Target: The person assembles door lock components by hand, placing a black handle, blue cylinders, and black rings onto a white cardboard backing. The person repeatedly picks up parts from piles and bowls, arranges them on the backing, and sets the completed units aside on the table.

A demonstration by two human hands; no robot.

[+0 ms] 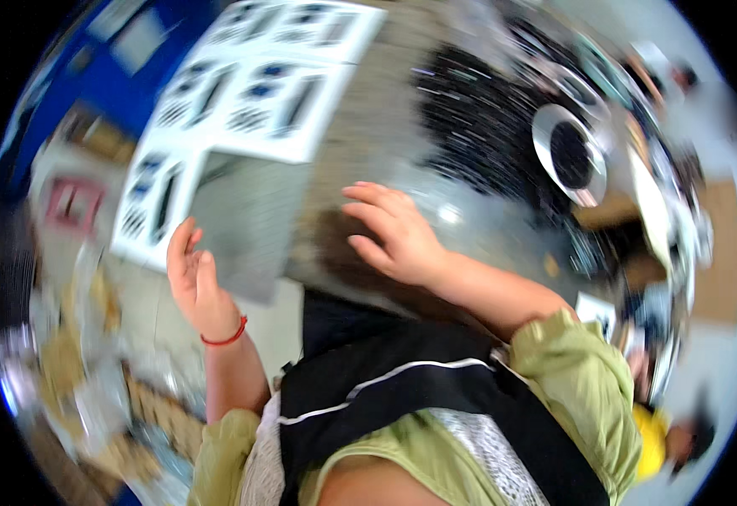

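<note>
Grey table [402,126]: blurred white box [242,93] apparently upright.

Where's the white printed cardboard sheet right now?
In the head view, the white printed cardboard sheet sits upper left on the grey table, above the left hand and left of the right hand.

A large white printed carton [242,93] (blurred, flaps open) lies tilted on the grey worktop

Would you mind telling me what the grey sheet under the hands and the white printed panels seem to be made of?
Grey sheet: probably metal, with a dull brushed sheen, though blur leaves it open. White printed panels: likely card or paper, matte, with flat printed dark shapes.
</note>
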